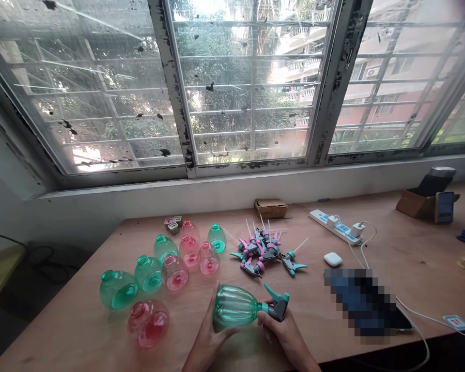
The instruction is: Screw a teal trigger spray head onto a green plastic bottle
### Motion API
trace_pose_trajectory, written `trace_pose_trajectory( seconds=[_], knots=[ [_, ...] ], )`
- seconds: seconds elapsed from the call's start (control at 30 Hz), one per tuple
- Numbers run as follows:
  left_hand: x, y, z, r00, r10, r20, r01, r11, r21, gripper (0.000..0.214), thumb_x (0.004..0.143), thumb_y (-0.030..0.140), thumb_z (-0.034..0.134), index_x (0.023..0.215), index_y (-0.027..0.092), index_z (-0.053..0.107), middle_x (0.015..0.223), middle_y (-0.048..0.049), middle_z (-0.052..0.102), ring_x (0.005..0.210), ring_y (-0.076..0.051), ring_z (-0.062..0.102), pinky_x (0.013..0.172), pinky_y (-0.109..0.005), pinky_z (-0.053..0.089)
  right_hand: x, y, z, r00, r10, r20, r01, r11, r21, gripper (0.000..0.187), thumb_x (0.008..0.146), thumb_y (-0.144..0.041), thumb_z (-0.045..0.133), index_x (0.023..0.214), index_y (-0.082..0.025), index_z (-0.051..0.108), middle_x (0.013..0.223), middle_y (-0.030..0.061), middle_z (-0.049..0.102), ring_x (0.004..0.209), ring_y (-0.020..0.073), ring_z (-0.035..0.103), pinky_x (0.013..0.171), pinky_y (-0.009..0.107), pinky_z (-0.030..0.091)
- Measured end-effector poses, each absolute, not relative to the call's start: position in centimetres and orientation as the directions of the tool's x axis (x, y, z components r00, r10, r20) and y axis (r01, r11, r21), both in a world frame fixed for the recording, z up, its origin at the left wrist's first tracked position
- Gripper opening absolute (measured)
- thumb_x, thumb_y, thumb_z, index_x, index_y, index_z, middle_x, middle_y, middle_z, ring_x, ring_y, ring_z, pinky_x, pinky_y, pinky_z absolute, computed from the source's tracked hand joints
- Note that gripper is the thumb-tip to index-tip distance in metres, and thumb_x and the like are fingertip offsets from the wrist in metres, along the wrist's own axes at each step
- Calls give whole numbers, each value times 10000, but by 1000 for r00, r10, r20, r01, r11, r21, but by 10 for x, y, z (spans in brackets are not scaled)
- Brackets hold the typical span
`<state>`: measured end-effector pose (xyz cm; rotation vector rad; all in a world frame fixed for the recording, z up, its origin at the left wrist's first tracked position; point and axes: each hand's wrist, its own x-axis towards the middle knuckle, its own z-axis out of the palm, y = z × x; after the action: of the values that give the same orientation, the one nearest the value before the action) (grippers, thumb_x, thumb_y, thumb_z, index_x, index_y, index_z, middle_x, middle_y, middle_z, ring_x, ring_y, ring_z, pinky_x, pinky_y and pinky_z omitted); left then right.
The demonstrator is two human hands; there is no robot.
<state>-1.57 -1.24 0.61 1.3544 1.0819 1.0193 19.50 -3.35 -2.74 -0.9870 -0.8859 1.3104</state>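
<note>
A green transparent spray bottle (236, 306) lies on its side in the air above the front of the table, its neck toward the right. My left hand (213, 333) is wrapped round its base. At the neck, my right hand (277, 328) grips the grey and teal trigger sprayer (279, 306), which sits on the bottle's mouth. Whether the sprayer is screwed tight I cannot tell. To the left stand several open green bottles (118, 290) and pink bottles (148, 324) without sprayers. Behind my hands lies a pile of pink, teal and grey trigger sprayers (261, 248) with thin tubes.
A brown cardboard box (271, 208) sits by the window wall. On the right are a power strip (335, 227) with chargers, a white earphone case (332, 259), a blurred dark tablet-like device (366, 302), cables, and a phone (444, 207) against an open box (416, 200).
</note>
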Motion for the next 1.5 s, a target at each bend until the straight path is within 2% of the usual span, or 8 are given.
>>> trace_pose_trajectory(
  seconds=[0.27,0.53,0.67,0.8,0.93,1.2,1.33,1.5],
  knots=[
    [-14,-9,9,238,971,-5,8,3,1000,1019,651,325,817,1495,270,249,1539,-117,390,1414,-323,352,1194,-495,221,197,-33,-31,57,998,-20,-296,-2,-955,469,723,-456,827,1010,-153,613,515,-53,569,430,122,488,435,231,409],
    [-16,-9,-2,189,982,21,96,-40,995,1028,641,258,834,1489,310,255,1575,-83,323,1448,-292,282,1206,-452,193,194,-32,-27,88,996,-7,-341,24,-940,417,774,-516,760,898,-190,532,557,-18,640,358,106,478,358,195,344],
    [-16,-10,2,201,980,1,108,-23,994,1077,604,289,851,1494,289,245,1562,-88,351,1447,-309,286,1207,-461,185,194,-35,-22,81,997,-5,-335,22,-942,433,747,-501,790,930,-180,564,586,-20,635,406,114,488,394,213,396],
    [-15,-10,9,227,974,-11,94,-11,995,963,650,346,811,1473,256,318,1535,-89,404,1439,-316,303,1201,-448,217,195,-37,-19,61,998,-3,-326,17,-945,432,736,-490,803,935,-175,584,602,-17,638,416,113,483,398,216,401],
    [-15,-10,6,183,983,10,123,-33,992,933,650,294,816,1458,283,348,1544,-69,395,1451,-301,279,1207,-438,203,195,-36,-21,76,997,-6,-357,22,-934,400,770,-493,777,902,-188,554,538,-31,616,372,102,468,369,197,346],
    [-17,-11,9,194,981,-14,132,-12,991,875,659,391,803,1428,235,417,1507,-96,453,1432,-350,307,1190,-488,243,196,-35,-24,65,998,8,-348,30,-937,386,764,-447,798,936,-171,589,625,-12,645,415,93,474,398,199,388],
    [-16,-9,6,174,985,17,156,-45,987,853,696,316,785,1445,264,380,1529,-81,421,1449,-303,284,1206,-467,201,196,-34,-23,73,997,8,-359,34,-933,397,779,-474,773,937,-173,569,608,-10,643,388,95,461,385,203,347],
    [-17,-9,5,207,978,13,97,-33,995,959,646,333,816,1469,279,327,1542,-84,396,1447,-304,290,1206,-466,201,196,-35,-19,66,998,-2,-330,20,-944,447,715,-476,822,952,-165,604,613,-16,622,425,115,473,407,226,390]
  ],
)
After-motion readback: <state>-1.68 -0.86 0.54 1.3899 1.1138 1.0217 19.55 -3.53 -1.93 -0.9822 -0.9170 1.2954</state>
